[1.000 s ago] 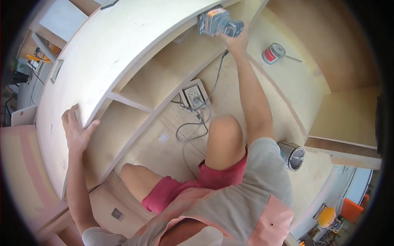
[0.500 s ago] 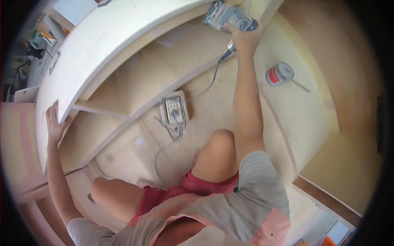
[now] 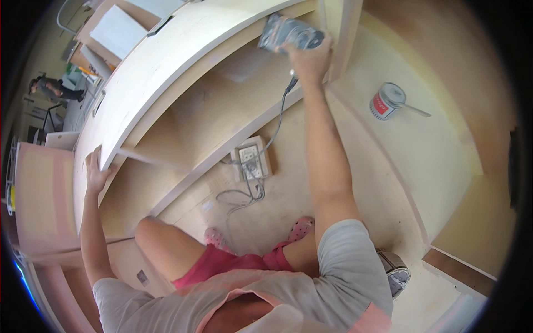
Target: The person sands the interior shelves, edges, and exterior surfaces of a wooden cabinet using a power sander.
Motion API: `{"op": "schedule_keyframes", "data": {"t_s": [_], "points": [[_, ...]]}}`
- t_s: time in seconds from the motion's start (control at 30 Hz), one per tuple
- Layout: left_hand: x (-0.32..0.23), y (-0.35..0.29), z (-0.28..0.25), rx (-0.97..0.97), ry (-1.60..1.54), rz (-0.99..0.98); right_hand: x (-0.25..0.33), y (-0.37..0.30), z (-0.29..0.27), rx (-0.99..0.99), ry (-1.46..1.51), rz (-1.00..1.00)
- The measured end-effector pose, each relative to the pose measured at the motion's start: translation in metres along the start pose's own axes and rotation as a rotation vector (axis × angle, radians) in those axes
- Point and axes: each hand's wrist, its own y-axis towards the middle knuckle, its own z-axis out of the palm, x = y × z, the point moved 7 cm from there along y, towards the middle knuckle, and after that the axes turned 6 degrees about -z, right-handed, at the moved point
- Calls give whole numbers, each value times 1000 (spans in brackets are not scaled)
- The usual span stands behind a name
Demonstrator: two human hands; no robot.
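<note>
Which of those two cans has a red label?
The upper can, with a thin stick jutting out rightward. The lower can, beside the right sleeve, shows no red.

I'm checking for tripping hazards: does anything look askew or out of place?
The grey cord looks untidy: it lies in loose, overlapping loops on the floor beside the socket box rather than neatly coiled.
</note>
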Motion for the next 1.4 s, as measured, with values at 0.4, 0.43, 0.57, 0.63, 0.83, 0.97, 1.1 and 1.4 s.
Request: {"op": "schedule_keyframes", "data": {"t_s": [0.4, 0.43, 0.57, 0.63, 0.83, 0.97, 1.1, 1.4], "points": [[13, 5, -1, -20, 49, 41, -2, 30, -7, 36, 20, 52], [9, 3, 1, 1, 26, 17, -6, 32, -10, 30, 18, 77], [1, 2, -2, 14, 10, -7, -17, 43, -18, -63, 95, 278], [5, 3, -2, -1, -10, -20, -16, 47, -18, -33, 127, 333], [3, 5, -2, 1, 10, -38, 6, 21, -14, 15, 69, 202], [12, 3, -3, 2, 20, -19, 13, -13, 5, 47, 117, 207], [6, 3, -4, -8, 14, -4, 12, 3, -4, 47, 105, 140], [-1, 5, -5, -7, 32, 13, -2, 27, -12, -39, 96, 284]]}}
